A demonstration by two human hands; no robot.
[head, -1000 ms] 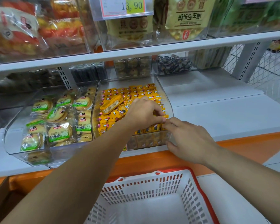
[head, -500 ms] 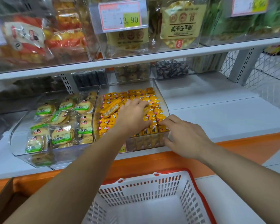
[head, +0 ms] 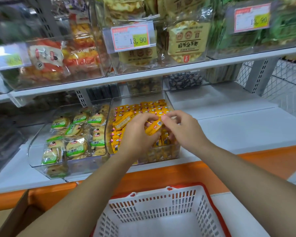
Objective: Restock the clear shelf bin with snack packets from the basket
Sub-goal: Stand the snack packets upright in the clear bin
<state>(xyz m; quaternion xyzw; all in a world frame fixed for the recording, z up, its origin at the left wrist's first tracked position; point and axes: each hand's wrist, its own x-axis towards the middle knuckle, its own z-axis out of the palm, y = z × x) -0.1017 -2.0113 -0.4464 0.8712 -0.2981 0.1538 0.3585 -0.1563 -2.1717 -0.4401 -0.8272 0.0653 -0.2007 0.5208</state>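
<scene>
Left hand [head: 137, 135] and right hand [head: 184, 129] both pinch one yellow snack packet [head: 153, 128] over the clear bin [head: 140, 98]. Its long axis runs 8 to 2 o'clock.

The scene is lit brightly and evenly from overhead, and only soft shadows are cast. Glare is seen on the upper bins [head: 210, 31]. The top left is smeared by blur; the shelf edge [head: 161, 72] is bowed by the wide lens.
</scene>
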